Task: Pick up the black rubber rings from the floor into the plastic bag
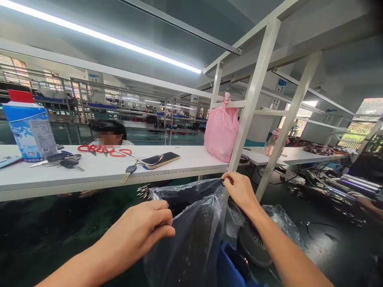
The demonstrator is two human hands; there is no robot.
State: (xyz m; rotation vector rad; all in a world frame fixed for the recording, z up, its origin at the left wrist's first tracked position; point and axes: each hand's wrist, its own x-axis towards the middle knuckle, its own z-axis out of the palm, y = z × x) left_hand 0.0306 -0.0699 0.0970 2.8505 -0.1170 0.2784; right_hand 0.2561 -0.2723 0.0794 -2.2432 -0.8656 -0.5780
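Note:
A clear plastic bag (191, 235) full of dark small parts hangs open between my hands, low in the middle of the view. My left hand (140, 229) pinches the bag's left rim. My right hand (239, 189) grips the bag's right top corner, close under the white shelf (98, 169) edge and beside a white frame post (254, 91). A blue bin (230, 267) shows below the bag.
On the shelf lie a phone (160, 160), keys (129, 171), red scissors (104, 150) and a blue-white carton (30, 129). A pink bag (221, 129) hangs on the frame. A person sits behind the shelf. A co-worker's hand (366, 203) is at far right.

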